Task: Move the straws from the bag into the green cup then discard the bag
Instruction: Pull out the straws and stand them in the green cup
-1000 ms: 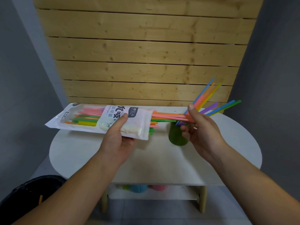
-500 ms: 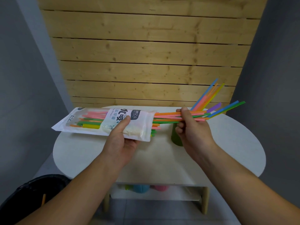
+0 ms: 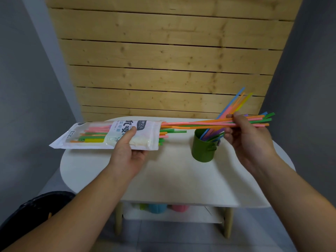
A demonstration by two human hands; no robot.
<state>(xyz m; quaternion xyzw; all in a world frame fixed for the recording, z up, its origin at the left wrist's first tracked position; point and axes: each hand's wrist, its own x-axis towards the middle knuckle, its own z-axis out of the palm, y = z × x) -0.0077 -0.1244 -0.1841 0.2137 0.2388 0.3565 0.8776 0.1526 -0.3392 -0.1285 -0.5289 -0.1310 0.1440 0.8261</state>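
Note:
My left hand [image 3: 127,151] holds a white plastic straw bag [image 3: 101,135] level above the left of the table, its open mouth facing right. Several coloured straws lie inside it and poke out of the mouth. My right hand [image 3: 247,140] pinches a bundle of pink, orange and green straws [image 3: 200,123] that stretches from the bag's mouth to beyond my fingers, passing above the green cup [image 3: 203,151]. The cup stands on the table's right half with several straws [image 3: 234,104] leaning out toward the upper right.
The white rounded table [image 3: 172,179] stands against a wooden slat wall [image 3: 163,60]. A black-lined bin [image 3: 27,215] sits on the floor at lower left. Blue and pink cups [image 3: 163,208] rest on the shelf under the table.
My right hand has drawn the bundle of straws further right, almost out of the bag, uncovering the green cup. The bag stays level in my left hand.

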